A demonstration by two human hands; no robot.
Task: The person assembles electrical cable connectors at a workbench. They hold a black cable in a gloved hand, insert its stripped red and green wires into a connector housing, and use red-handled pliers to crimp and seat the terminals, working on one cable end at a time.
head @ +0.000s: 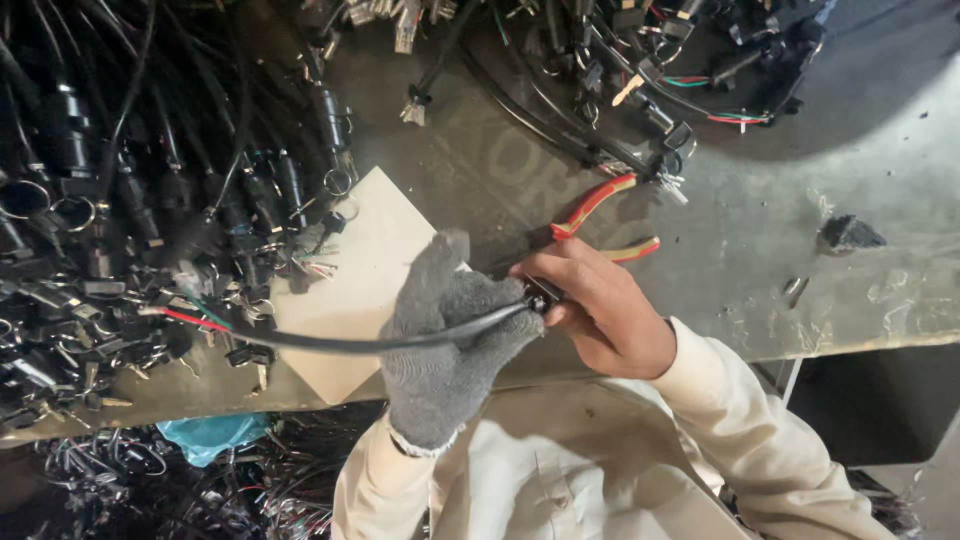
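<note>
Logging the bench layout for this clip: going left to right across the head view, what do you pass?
Heap of black key switches and wires → pale square card → left hand in a grey glove → bare right hand → small dark lump on the grey bench.

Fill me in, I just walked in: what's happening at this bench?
A person in a cream jacket works at a grey bench. The left hand, in a grey knit glove, grips a black cable whose far end shows red and green wires. The bare right hand pinches the cable's black end piece beside the glove. Red-handled pliers lie on the bench just behind the hands, unheld. A pale card lies under the cable, and a heap of black cables and keyed switches covers the left side.
</note>
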